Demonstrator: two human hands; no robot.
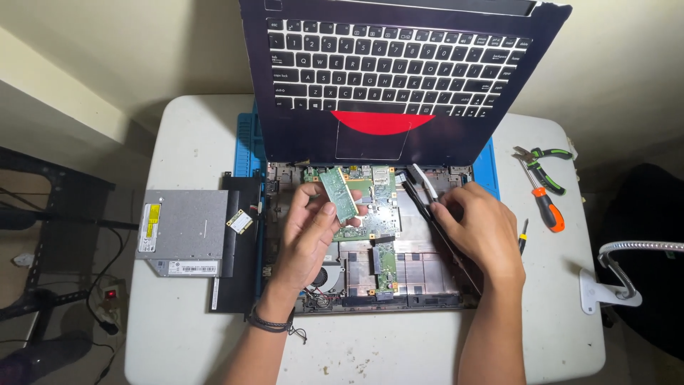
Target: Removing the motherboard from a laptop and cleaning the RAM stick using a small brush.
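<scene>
**Memory stick lifted over an opened laptop**

The left hand (308,229) pinches a green memory module (338,194) between thumb and fingertips, clamped on its lower edge, so the small board stands tilted above the fingers, clear of the machine. The right hand (479,229) lies palm down just beside it, its fingers curled together over a black strip-like part (427,214) that runs from under the knuckles up to a white-tipped end beyond the fingertips; whether they truly grip it or only press on it, I cannot tell

Directly beneath both hands sits the open laptop base (417,267), with its green mainboard (367,189) behind the left fingertips and a round fan (329,274) under the left wrist. Past the fingertips, the keyboard panel (392,71) leans upright, keys facing the camera, with a red patch above its touchpad. A blue mat (248,142) shows under the laptop at both edges

Outward from the left hand, a small green card (240,222) rests on a black slab (239,249), and further out lies a grey optical drive (187,232). Outward from the right hand, a slim screwdriver (523,239) lies near the wrist, then an orange-handled screwdriver (547,207) and green-handled pliers (545,160). All rest on a white table (399,349), with a lamp's flexible neck (634,249) at its far right edge
</scene>
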